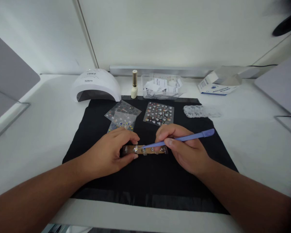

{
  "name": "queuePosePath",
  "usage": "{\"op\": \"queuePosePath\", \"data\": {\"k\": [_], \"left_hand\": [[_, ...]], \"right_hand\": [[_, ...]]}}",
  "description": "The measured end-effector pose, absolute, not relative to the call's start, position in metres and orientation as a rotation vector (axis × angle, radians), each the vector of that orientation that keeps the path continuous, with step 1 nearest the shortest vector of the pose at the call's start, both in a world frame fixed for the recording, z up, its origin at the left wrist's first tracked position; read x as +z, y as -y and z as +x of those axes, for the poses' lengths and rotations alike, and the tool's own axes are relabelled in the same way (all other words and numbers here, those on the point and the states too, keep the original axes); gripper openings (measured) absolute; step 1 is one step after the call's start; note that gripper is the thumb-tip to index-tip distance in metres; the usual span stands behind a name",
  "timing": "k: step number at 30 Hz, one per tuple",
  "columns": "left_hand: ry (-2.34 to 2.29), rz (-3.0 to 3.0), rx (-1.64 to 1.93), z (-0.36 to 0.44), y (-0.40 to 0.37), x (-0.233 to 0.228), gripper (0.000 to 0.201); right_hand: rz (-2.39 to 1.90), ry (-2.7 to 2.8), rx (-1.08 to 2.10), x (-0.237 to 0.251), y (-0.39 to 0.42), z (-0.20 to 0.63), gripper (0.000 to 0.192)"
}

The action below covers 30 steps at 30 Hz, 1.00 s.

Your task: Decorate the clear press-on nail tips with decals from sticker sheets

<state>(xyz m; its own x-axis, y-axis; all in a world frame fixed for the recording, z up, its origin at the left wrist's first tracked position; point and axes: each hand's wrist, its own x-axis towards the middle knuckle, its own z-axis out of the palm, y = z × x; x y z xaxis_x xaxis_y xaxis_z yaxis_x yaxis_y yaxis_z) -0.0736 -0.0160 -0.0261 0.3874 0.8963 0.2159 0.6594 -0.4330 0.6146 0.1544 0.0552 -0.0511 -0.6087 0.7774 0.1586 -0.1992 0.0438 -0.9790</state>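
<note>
At centre-frame, our left hand (109, 152) pinches the narrow brown strip (148, 151), likely steadying it for the slim purple tool (186, 138) our right hand (188, 152) grips.

Dim-ish, cool, soft light; src out of view. Back wall (172, 35) pale w/ faint sheen; dk shade under white lamp (97, 83). Tiny glints on clear nail tips (135, 150). Black mat (145, 181) lacks detail. R edge dk + blurry, esp. top corner; wide-angle stretch on R forearm (252, 197); sm. print fuzzy.
</note>
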Motion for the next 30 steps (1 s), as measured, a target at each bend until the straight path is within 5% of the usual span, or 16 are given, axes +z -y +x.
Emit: {"op": "queuePosePath", "data": {"k": [8,30], "left_hand": [[-1.283,2.261,0.679,-0.084,0.016,-0.020,0.044],[-1.181,2.265,0.531,-0.099,0.013,-0.015,0.019]], "right_hand": [[-0.564,1.549,1.656,-0.051,-0.055,0.154,0.006],[-0.547,1.933,1.439,-0.047,-0.057,0.142,0.012]]}}
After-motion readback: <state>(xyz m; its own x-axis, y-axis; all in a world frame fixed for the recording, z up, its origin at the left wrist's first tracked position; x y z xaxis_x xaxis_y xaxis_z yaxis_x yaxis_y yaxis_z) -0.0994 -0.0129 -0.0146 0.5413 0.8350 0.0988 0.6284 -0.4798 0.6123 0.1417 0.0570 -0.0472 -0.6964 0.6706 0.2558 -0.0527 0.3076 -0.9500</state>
